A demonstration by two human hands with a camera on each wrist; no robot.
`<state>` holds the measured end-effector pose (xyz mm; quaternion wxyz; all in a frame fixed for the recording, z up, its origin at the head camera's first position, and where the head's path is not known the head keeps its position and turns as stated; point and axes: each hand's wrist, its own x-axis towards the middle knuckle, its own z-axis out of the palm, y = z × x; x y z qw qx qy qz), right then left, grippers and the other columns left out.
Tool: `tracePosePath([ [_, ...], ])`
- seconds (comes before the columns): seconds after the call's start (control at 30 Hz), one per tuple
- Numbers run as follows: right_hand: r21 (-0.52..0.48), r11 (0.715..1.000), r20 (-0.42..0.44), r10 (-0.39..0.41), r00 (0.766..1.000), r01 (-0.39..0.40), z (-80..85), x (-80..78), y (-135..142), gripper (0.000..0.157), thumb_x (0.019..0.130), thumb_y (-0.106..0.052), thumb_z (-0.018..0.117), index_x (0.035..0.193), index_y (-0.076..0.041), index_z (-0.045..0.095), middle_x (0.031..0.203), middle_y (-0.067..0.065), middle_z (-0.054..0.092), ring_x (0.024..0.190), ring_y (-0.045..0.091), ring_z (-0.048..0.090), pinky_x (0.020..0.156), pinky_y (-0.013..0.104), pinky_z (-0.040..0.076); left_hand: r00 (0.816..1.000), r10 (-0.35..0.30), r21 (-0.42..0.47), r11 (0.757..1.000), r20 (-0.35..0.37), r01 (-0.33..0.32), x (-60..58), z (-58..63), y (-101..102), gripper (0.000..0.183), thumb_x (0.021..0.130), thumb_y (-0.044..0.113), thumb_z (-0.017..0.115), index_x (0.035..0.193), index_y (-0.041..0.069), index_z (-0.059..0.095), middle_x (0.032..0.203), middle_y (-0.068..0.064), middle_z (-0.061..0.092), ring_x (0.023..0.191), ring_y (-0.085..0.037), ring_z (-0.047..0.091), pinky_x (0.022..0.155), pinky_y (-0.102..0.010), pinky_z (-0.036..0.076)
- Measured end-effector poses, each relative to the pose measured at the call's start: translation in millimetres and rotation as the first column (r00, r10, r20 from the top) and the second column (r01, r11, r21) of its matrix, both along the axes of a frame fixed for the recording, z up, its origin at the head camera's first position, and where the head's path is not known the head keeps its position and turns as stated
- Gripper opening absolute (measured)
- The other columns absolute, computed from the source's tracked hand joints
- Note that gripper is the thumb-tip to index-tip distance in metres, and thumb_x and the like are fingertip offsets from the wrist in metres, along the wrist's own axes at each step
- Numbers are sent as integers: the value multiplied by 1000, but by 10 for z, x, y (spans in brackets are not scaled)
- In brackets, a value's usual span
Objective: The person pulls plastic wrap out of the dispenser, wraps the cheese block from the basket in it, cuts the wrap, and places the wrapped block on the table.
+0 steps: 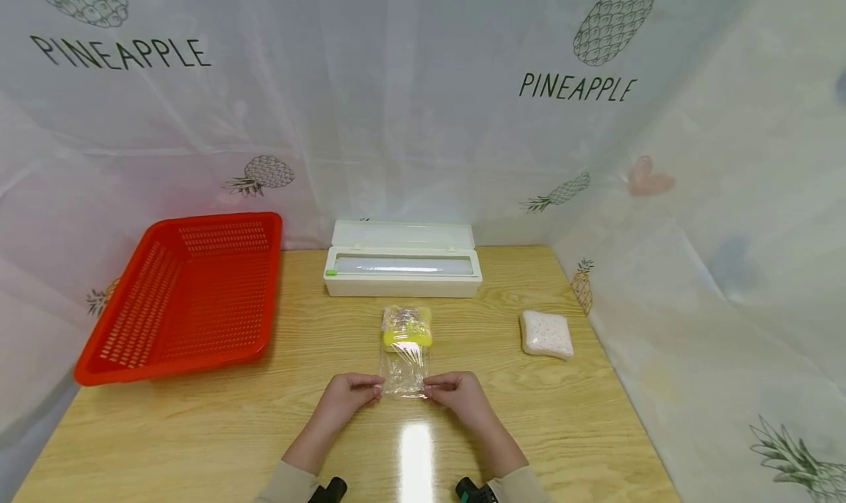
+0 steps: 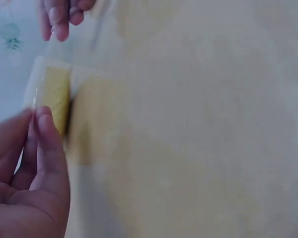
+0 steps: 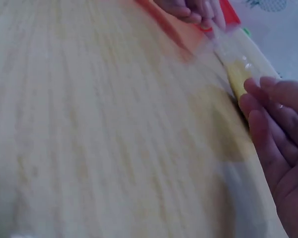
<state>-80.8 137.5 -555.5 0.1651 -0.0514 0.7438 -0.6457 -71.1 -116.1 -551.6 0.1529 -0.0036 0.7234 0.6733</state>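
Note:
A yellow block (image 1: 407, 338), possibly a sponge or soap bar, lies on the table with clear plastic film (image 1: 405, 377) over it and stretched toward the person. At the near left corner of this film, my left hand (image 1: 352, 399) pinches the edge between thumb and fingers. My right hand (image 1: 460, 396) pinches the opposite near corner. In the left wrist view the yellow block (image 2: 58, 94) shows just beyond the left hand (image 2: 35, 168). The right wrist view shows the right hand (image 3: 283, 129) beside the film, partly hiding the block.
Behind the block stands a white film dispenser box (image 1: 403, 286) with its lid raised. A pale, speckled square block (image 1: 546, 334) lies on the right of the wooden table (image 1: 562, 429). At the left is a red plastic basket (image 1: 175, 369). A pineapple-print curtain (image 1: 396, 121) hangs behind.

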Motion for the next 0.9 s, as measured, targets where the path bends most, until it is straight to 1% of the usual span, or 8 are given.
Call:
tracePosePath([
  [0.13, 18, 1000, -34, 18, 999, -18, 70, -32, 55, 22, 85, 4, 71, 107, 8, 70, 99, 18, 71, 84, 30, 70, 67, 35, 58, 997, -44, -127, 991, -57, 36, -44, 137, -18, 28, 84, 5, 75, 111, -5, 70, 106, -16, 70, 91, -23, 67, 74, -28, 56],
  [0.23, 31, 999, -42, 31, 999, -30, 130, -51, 90, 27, 83, 5, 72, 110, 4, 70, 104, 15, 71, 84, 23, 70, 70, 33, 58, 997, -54, -150, 988, -55, 45, -83, 245, -12, 30, 83, 3, 76, 111, -2, 71, 106, -14, 70, 91, -22, 66, 72, -29, 56],
  [0.33, 45, 998, -70, 44, 997, -41, 195, -67, 109, 30, 83, 4, 73, 112, 2, 71, 106, 13, 71, 83, 20, 69, 72, 34, 58, 996, -46, -174, 984, -70, 33, -128, 323, -1, 28, 83, 0, 75, 111, -2, 72, 105, -12, 71, 90, -20, 65, 72, -31, 56],
  [0.43, 34, 999, -101, 34, 994, -30, 245, -102, 107, 27, 85, 1, 72, 113, 3, 70, 106, 14, 71, 87, 20, 69, 76, 37, 57, 995, -17, -206, 978, -100, -4, -176, 377, 19, 23, 85, 1, 73, 107, 0, 74, 102, -11, 72, 89, -20, 66, 74, -35, 56],
  [0.57, -14, 1000, -133, -4, 991, 2, 316, -191, 71, 23, 90, 0, 67, 112, 6, 70, 107, 17, 70, 96, 25, 68, 84, 42, 54, 990, 60, -195, 977, -126, -84, -255, 441, 56, 15, 88, 5, 71, 102, 0, 75, 100, -10, 72, 93, -22, 67, 80, -40, 55],
  [0.7, -21, 998, -160, -58, 985, 56, 402, -292, 7, 20, 94, -3, 63, 111, 5, 70, 106, 16, 70, 103, 30, 66, 90, 45, 51, 981, 131, -144, 978, -143, -151, -344, 483, 93, 15, 92, 9, 67, 103, 2, 75, 94, -10, 73, 99, -24, 66, 88, -41, 52],
  [0.8, -27, 995, -193, -102, 976, 98, 515, -338, -53, 20, 96, -7, 61, 110, 5, 69, 104, 16, 71, 106, 31, 64, 94, 47, 48, 973, 152, -112, 979, -173, -173, -415, 477, 128, 18, 95, 13, 64, 107, 3, 73, 91, -8, 73, 99, -23, 66, 92, -43, 49],
  [0.9, -24, 992, -234, -127, 964, 125, 633, -375, -114, 21, 98, -10, 60, 110, 5, 67, 103, 15, 71, 110, 28, 62, 98, 46, 46, 968, 166, -70, 981, -188, -182, -479, 458, 167, 19, 97, 15, 63, 110, 4, 71, 95, -6, 73, 102, -22, 65, 94, -43, 48],
])
